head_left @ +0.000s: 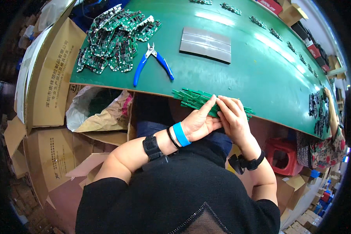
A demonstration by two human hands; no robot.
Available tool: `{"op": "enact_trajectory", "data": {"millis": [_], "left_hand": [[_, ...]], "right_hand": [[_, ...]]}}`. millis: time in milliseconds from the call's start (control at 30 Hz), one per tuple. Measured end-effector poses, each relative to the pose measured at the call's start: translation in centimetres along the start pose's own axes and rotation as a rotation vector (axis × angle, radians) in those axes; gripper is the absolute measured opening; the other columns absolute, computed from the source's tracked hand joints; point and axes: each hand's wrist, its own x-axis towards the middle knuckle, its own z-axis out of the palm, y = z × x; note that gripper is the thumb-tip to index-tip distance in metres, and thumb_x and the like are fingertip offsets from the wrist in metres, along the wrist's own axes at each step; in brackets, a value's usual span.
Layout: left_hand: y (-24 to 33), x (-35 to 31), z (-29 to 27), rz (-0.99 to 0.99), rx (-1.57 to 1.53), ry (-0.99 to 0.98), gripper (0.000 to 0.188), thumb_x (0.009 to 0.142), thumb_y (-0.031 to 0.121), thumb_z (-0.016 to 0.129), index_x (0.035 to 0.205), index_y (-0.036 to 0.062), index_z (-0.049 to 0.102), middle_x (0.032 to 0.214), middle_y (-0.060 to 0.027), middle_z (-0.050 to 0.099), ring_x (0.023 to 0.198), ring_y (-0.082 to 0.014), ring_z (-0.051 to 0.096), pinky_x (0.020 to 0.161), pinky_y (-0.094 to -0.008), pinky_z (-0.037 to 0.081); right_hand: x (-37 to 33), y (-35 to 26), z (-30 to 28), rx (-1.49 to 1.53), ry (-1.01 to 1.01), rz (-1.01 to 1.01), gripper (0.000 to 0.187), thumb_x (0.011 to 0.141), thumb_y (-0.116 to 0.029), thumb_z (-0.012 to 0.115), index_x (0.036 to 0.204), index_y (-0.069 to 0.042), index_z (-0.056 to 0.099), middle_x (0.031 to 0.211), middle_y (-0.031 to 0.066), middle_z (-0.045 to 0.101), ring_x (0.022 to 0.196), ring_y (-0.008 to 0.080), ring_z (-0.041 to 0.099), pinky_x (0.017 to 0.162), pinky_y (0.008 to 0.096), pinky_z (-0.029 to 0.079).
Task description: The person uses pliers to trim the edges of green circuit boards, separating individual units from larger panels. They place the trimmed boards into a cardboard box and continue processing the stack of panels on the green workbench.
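Observation:
A bundle of thin green circuit-board strips (193,99) lies across the front edge of the table, between my two hands. My left hand (202,121) is closed around it from below, thumb pressed along the near side. From the right, my right hand (236,120) grips the same bundle with bent fingers, its fingertips meeting the left thumb. Strip ends stick out on both sides; the palms hide the middle. Blue-handled side cutters (140,70) lie on the table, jaws spread and pointing away. Left of them is a heap of populated green circuit boards (115,45).
A grey metal block (205,46) sits on the green table (163,35). Circuit boards (257,22) line the far edge. At the right, another person's arm (332,111) reaches by dark parts (321,113). Below are a lined carton (105,126) and red stool (283,156).

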Motion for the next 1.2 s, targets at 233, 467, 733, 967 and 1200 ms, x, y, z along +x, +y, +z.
{"op": "enact_trajectory", "data": {"millis": [233, 467, 733, 967, 1200], "left_hand": [[-0.5, -2.8, -0.9, -0.057, 0.089, -0.055, 0.040, 0.096, 0.039, 0.036, 0.122, 0.0091, 0.043, 0.118, -0.0100, 0.052, 0.107, -0.0213, 0.052, 0.096, -0.0399, 0.041], [3.0, -8.0, -3.5, 0.217, 0.167, -0.139, 0.038, 0.095, 0.039, 0.039, 0.122, 0.0126, 0.045, 0.119, -0.0066, 0.052, 0.109, -0.0200, 0.051, 0.094, -0.0389, 0.041], [12.1, -24.6, -7.2, 0.760, 0.229, 0.233, 0.046, 0.095, 0.045, 0.035, 0.121, 0.0072, 0.043, 0.115, -0.0098, 0.052, 0.103, -0.0193, 0.053, 0.090, -0.0371, 0.043], [22.3, -26.3, -19.5, 0.783, 0.150, 0.600, 0.046, 0.088, 0.041, 0.054, 0.115, 0.0050, 0.048, 0.116, -0.0129, 0.054, 0.105, -0.0249, 0.052, 0.089, -0.0407, 0.046], [18.1, -27.4, -20.6, 1.085, 0.255, 0.727, 0.040, 0.092, 0.028, 0.049, 0.115, -0.0040, 0.049, 0.109, -0.0188, 0.057, 0.099, -0.0260, 0.058, 0.087, -0.0357, 0.048]], "right_hand": [[-1.9, -2.9, 0.7, -0.059, 0.034, -0.003, 0.041, 0.070, 0.001, 0.062, 0.110, 0.003, 0.056, 0.110, 0.0149, 0.055, 0.099, 0.0304, 0.052, 0.086, 0.0381, 0.043], [3.7, -7.2, 3.1, -0.073, 0.002, -0.254, 0.045, 0.065, 0.001, 0.060, 0.109, 0.005, 0.055, 0.112, 0.0165, 0.055, 0.100, 0.0313, 0.052, 0.086, 0.0392, 0.043], [16.7, -18.6, 15.6, 0.328, -0.002, -0.856, 0.044, 0.068, -0.013, 0.054, 0.109, 0.005, 0.052, 0.105, 0.0146, 0.053, 0.099, 0.0287, 0.051, 0.086, 0.0376, 0.041], [21.7, -19.2, 29.0, 0.388, -0.113, -0.707, 0.037, 0.072, -0.008, 0.057, 0.107, 0.003, 0.053, 0.112, 0.0165, 0.054, 0.105, 0.0325, 0.050, 0.091, 0.0378, 0.041], [16.0, -15.3, 16.6, 0.595, -0.571, -0.364, 0.011, 0.070, -0.004, 0.066, 0.082, -0.002, 0.066, 0.079, 0.0137, 0.062, 0.071, 0.0285, 0.060, 0.063, 0.0341, 0.048]]}}
